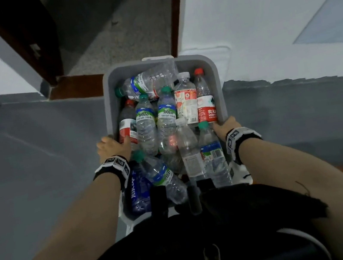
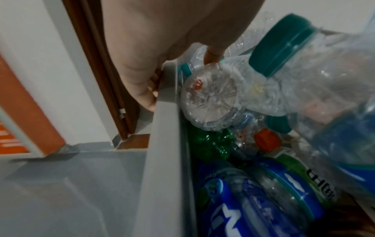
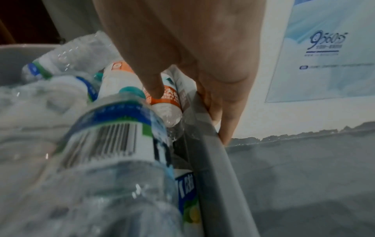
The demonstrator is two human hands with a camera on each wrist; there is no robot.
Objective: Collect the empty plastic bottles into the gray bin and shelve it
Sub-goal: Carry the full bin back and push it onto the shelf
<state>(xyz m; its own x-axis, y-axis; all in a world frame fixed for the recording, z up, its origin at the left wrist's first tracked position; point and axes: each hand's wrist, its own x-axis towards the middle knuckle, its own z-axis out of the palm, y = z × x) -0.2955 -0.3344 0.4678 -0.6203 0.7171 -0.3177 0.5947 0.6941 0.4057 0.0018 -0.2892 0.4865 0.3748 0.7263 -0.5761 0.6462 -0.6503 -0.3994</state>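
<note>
The gray bin (image 1: 109, 99) is held in the air in front of my body, filled with several empty plastic bottles (image 1: 165, 117) with green, red and white caps. My left hand (image 1: 112, 147) grips the bin's left rim (image 2: 164, 112), thumb inside against the bottles (image 2: 211, 97), fingers curled under the outside. My right hand (image 1: 225, 124) grips the right rim (image 3: 205, 128) the same way, thumb inside touching an orange-labelled bottle (image 3: 166, 97), fingers wrapped outside. The bin's near end is hidden behind my dark clothing.
Straight ahead stands a brown-framed doorway (image 1: 176, 13) with a speckled floor (image 1: 119, 38) beyond it. White walls (image 1: 260, 13) flank it, with a pale blue poster (image 3: 324, 48) on the right wall. Gray floor (image 1: 22, 154) lies below, and an orange panel (image 2: 26, 112) sits at far left.
</note>
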